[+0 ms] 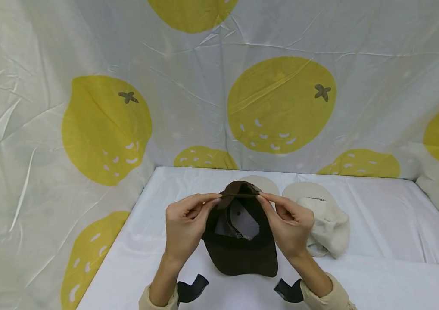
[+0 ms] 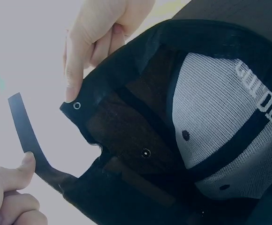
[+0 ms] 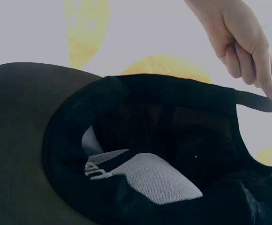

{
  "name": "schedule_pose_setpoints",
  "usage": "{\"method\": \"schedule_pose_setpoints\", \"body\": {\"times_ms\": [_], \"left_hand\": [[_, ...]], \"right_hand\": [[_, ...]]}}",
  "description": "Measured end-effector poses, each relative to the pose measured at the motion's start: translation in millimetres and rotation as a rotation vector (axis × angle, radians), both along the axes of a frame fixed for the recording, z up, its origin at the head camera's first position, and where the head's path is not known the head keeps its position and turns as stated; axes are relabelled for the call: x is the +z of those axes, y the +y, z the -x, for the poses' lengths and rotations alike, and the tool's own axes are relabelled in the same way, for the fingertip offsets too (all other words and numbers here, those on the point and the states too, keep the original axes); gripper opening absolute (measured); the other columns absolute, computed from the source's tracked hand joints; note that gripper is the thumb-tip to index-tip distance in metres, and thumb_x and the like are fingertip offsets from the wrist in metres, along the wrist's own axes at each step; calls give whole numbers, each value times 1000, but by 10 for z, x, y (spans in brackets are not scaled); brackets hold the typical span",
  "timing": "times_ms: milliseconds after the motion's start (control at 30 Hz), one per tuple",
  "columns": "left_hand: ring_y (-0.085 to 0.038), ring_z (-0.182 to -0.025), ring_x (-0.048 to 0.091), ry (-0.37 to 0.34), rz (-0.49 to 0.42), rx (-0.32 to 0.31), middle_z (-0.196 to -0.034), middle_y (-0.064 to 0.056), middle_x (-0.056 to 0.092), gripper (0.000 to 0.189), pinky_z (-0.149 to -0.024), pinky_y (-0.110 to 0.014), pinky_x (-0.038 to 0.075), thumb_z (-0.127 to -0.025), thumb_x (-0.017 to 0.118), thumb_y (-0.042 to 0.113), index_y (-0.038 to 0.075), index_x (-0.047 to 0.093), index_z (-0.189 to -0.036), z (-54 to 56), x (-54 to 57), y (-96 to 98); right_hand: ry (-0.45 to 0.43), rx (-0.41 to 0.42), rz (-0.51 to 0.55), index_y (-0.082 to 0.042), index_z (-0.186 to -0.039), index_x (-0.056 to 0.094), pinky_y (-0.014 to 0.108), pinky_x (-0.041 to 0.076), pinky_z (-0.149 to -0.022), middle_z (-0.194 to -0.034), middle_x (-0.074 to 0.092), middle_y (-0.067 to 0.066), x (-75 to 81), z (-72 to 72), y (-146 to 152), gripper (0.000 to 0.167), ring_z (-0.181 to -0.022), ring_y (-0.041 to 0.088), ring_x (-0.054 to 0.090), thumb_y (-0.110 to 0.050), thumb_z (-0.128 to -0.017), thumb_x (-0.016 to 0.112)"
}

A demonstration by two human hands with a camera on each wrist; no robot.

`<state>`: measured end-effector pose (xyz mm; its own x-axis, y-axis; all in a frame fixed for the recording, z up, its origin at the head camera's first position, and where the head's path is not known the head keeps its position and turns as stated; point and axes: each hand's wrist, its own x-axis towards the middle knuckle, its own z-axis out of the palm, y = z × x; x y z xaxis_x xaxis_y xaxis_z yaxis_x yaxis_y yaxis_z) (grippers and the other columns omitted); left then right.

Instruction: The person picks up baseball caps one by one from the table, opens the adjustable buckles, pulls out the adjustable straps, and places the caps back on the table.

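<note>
A dark brown baseball cap [image 1: 242, 258] is held up over the table, its brim toward me and its inside showing. White mesh lining [image 2: 211, 108] with pale lettering lies inside the crown. My left hand [image 1: 186, 224] pinches the strap [image 2: 28, 136] at the cap's back, and the strap's free end sticks out beyond the thumb in the left wrist view. My right hand [image 1: 293, 221] pinches the opposite back edge, beside a small metal eyelet [image 2: 77, 106]. Strap and eyelet edge are apart in that view. The right wrist view shows the left hand [image 3: 248, 51] on the strap.
Cream caps lie behind the brown one: one [image 1: 331, 224] with dark lettering to the right, and a pale rounded shape [image 1: 263, 183] partly hidden. White cloth covers the table [image 1: 382, 280]. Lemon-print curtains [image 1: 188, 99] enclose the back and sides.
</note>
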<state>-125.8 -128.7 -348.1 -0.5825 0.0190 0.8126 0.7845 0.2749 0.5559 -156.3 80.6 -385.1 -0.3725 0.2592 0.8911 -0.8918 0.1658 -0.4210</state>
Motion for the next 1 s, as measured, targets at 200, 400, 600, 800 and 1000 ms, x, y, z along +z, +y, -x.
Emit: {"method": "schedule_pose_setpoints", "body": {"times_ms": [200,400,600,800,1000], "left_hand": [[1,-53,15,-26,-14,-20,-50,6,42,15,-45,-17,17,-83,79,-11,1,80,-92,-9,9,-5],[-6,-50,15,-50,-28,-63,-60,-7,64,16,-45,-21,18,-83,78,-12,0,80,-92,-10,15,-15],[-9,-48,15,-81,-32,-129,-59,-8,63,16,-45,-20,18,-84,77,-13,1,80,-93,-22,33,-35],[-11,-46,15,-134,-28,-227,-59,-10,62,17,-43,-20,20,-84,75,-16,-3,79,-94,-36,44,-78],[-13,-45,15,-197,-16,-316,-62,-14,66,18,-42,-23,20,-85,73,-17,-4,79,-95,-58,71,-135]], "right_hand": [[-56,35,9,9,-82,78,15,15,-46,-50,25,-5,1,5,38,19,-49,5,16,20,-67,84],[-104,124,7,9,-84,79,18,14,-44,-48,26,-5,25,6,70,20,-49,6,15,21,-69,82],[-171,194,13,7,-86,79,21,14,-43,-47,29,-5,40,-14,83,23,-49,6,15,23,-70,81],[-172,228,-3,6,-87,80,22,14,-43,-48,26,-5,37,-1,106,23,-50,7,14,23,-71,80],[-191,280,-34,4,-88,80,23,15,-43,-49,27,-4,48,9,164,24,-49,7,14,22,-72,80]]}}
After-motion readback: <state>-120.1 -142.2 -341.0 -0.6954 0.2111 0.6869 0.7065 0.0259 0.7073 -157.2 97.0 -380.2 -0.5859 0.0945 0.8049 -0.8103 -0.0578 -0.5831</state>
